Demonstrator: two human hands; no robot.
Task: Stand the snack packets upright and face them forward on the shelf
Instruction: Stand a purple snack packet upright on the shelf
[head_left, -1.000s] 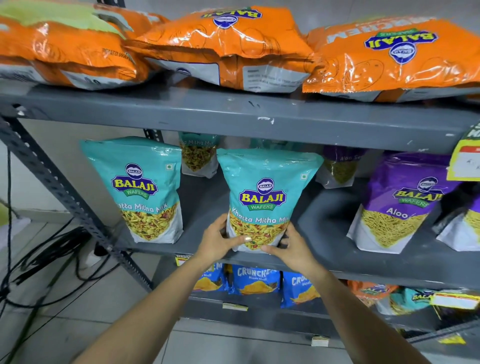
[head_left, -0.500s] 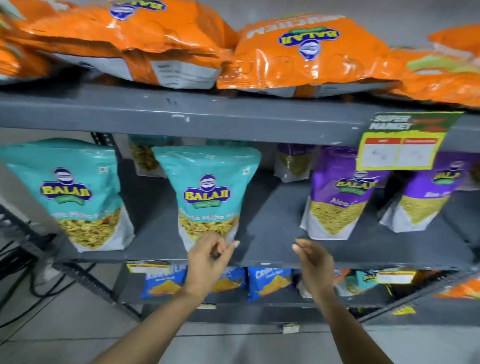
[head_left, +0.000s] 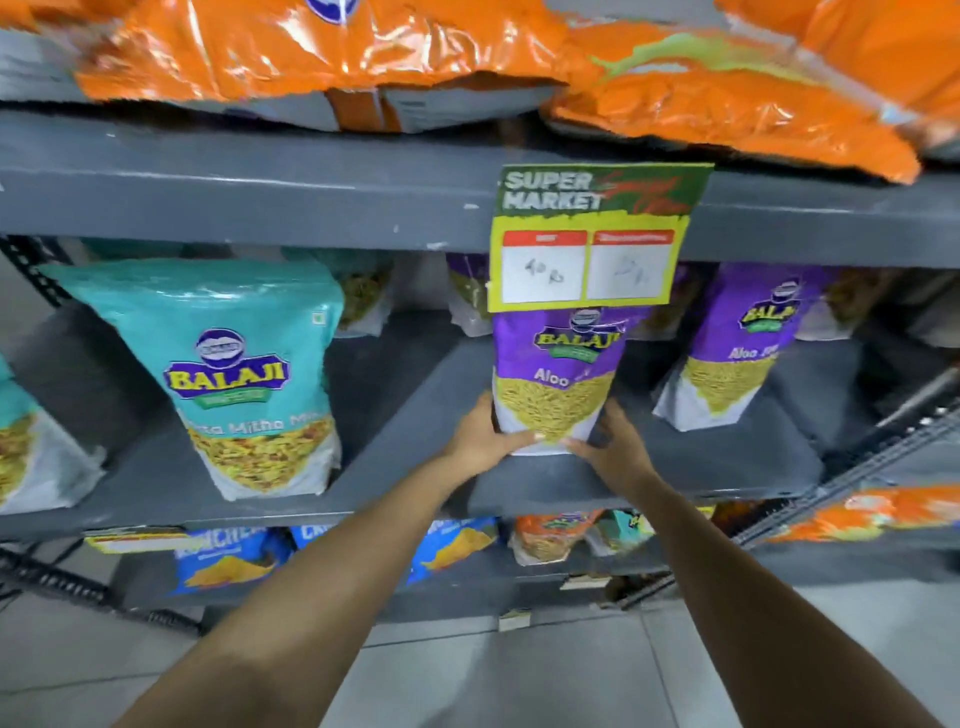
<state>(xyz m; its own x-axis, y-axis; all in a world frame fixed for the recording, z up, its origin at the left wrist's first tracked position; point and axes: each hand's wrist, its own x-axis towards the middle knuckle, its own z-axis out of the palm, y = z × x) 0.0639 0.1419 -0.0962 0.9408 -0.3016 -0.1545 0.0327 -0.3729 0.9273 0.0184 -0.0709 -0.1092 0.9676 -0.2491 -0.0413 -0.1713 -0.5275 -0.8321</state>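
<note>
A purple Balaji Aloo packet stands upright, front forward, on the grey middle shelf. My left hand clasps its lower left corner and my right hand clasps its lower right corner. A teal Khatta Mitha packet stands upright to the left, free of my hands. A second purple packet stands to the right. More teal and purple packets stand behind, partly hidden.
Orange packets lie flat on the top shelf. A yellow-green price sign hangs over the held packet's top. Blue packets and others sit on the lower shelf. Cables lie on the floor at left.
Both hands left the teal packet and moved right to the purple Aloo packet, now gripping its base. The view shifted right.
</note>
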